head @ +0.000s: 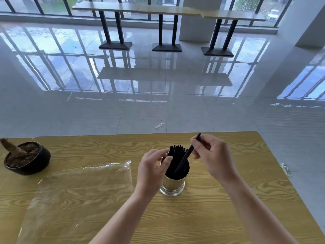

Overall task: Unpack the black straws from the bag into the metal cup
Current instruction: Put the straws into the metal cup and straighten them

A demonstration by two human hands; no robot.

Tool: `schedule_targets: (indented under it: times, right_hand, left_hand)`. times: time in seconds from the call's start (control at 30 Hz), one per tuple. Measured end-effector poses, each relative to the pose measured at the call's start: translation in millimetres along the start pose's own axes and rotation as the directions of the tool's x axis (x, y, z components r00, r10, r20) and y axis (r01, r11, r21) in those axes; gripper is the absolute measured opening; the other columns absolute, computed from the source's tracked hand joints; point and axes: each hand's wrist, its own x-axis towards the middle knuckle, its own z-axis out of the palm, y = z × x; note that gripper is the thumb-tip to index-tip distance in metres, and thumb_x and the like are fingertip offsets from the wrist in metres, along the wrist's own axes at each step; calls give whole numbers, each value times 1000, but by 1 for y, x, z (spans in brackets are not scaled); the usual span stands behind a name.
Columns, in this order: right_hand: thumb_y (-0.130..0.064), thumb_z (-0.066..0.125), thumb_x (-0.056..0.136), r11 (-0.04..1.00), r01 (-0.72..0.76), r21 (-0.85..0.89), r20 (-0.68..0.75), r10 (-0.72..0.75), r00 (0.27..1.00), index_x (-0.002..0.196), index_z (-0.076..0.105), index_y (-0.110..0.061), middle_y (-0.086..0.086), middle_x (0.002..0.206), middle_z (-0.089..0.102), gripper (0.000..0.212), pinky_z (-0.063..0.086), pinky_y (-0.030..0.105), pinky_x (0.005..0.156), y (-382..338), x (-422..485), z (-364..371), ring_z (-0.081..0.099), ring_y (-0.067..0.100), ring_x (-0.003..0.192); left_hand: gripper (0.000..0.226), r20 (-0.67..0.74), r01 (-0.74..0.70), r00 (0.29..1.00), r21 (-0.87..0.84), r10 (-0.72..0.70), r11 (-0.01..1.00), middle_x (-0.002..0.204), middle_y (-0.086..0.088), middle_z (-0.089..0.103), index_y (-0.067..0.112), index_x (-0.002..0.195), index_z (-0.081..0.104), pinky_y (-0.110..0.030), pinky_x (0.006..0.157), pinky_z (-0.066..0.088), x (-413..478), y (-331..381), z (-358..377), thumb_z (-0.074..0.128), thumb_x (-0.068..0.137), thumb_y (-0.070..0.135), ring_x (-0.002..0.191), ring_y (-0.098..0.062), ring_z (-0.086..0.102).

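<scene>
Right hand fingers pinch one thin black straw tilted into shiny metal cup mid-desk, bunched black straws upright inside, left hand fingers curled loosely against bunch, clear bag flat left.

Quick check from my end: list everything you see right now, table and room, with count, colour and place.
metal cup: one, shiny silver, centre of table.
black straws: a bunch, count unclear, standing in the cup.
single straw: one, black, tilted, tip in the cup.
plastic bag: one, clear, flat on the table's left, looks empty.
plant pot: one, black, far left.
table: one, yellow wood-grain.
high tables: a tan row by the windows.
left hand: steadies the straw bunch.
right hand: pinches the single straw.
</scene>
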Motion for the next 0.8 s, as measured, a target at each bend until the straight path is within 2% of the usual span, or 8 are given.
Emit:
schedule_targets:
  times: [0.1, 0.27, 0.4, 0.47, 0.53, 0.6, 0.7, 0.8]
  right_hand:
    - [-24, 68, 95, 999, -8, -39, 79, 11, 997, 85, 72, -22, -6, 69, 72, 11, 61, 44, 60, 1, -4, 12, 71, 9, 60]
    - [-22, 68, 94, 991, -7, -133, 159, 29, 987, 90, 75, -18, -5, 76, 73, 9, 61, 37, 62, 6, -11, 29, 71, 9, 65]
    - [-15, 72, 92, 998, -47, -41, 45, 49, 998, 109, 77, -16, -9, 89, 76, 17, 58, 16, 61, 11, -13, 27, 72, 0, 68]
    - [-12, 72, 91, 1000, -11, -15, 24, 11, 1000, 109, 76, -13, -6, 90, 76, 18, 55, 11, 60, 11, -14, 24, 72, 1, 70]
    - [-12, 73, 91, 999, 34, -6, 28, -34, 999, 108, 76, -12, -5, 91, 75, 17, 55, 11, 62, 11, -15, 22, 73, 5, 72]
    - [-12, 73, 91, 998, 52, 19, 8, -52, 999, 108, 76, -14, -5, 90, 75, 17, 55, 13, 63, 12, -17, 19, 73, 8, 71]
    - [-13, 72, 92, 993, 19, 118, -54, -12, 998, 109, 74, -23, -3, 87, 76, 20, 58, 17, 64, 13, -17, 18, 74, 10, 70]
    - [-22, 71, 91, 974, -27, 225, -62, 42, 997, 112, 71, -31, -2, 91, 77, 23, 61, 24, 67, 11, -17, 20, 76, 12, 71]
  left_hand:
    - [23, 72, -59, 996, -1, 59, 998, 96, 20, 74, 32, 109, 76, -23, 84, 48, 7, 16, 7, 74, 88, 25, 96, -4, 62]
    - [17, 114, 45, 993, -136, -29, 990, 83, 18, 77, 31, 93, 80, -27, 74, 58, 9, 12, 14, 75, 86, 16, 81, -2, 71]
    - [31, -76, -4, 997, -112, -5, 994, 75, 13, 74, 36, 102, 70, -26, 66, 57, 8, 6, 12, 75, 84, 11, 70, -8, 70]
    - [36, -219, 2, 975, -191, -45, 982, 76, 3, 74, 33, 111, 63, -37, 66, 60, 15, 8, 6, 73, 85, 9, 68, -16, 72]
    - [39, -347, 38, 921, -368, -175, 929, 76, -5, 74, 25, 120, 58, -35, 60, 61, 28, 12, -4, 72, 87, 8, 64, -21, 72]
    - [35, -331, 114, 837, -673, -435, 731, 76, -8, 73, 16, 120, 59, -29, 57, 59, 41, 19, -16, 72, 88, 8, 61, -21, 71]
    - [14, -68, 176, 744, -940, -665, 293, 76, -10, 71, 10, 99, 64, -27, 54, 57, 48, 27, -29, 69, 88, 3, 62, -21, 73]
    - [8, 51, 204, 702, -970, -710, 132, 72, -11, 71, 6, 90, 62, -27, 54, 58, 43, 31, -27, 67, 89, 0, 64, -23, 74]
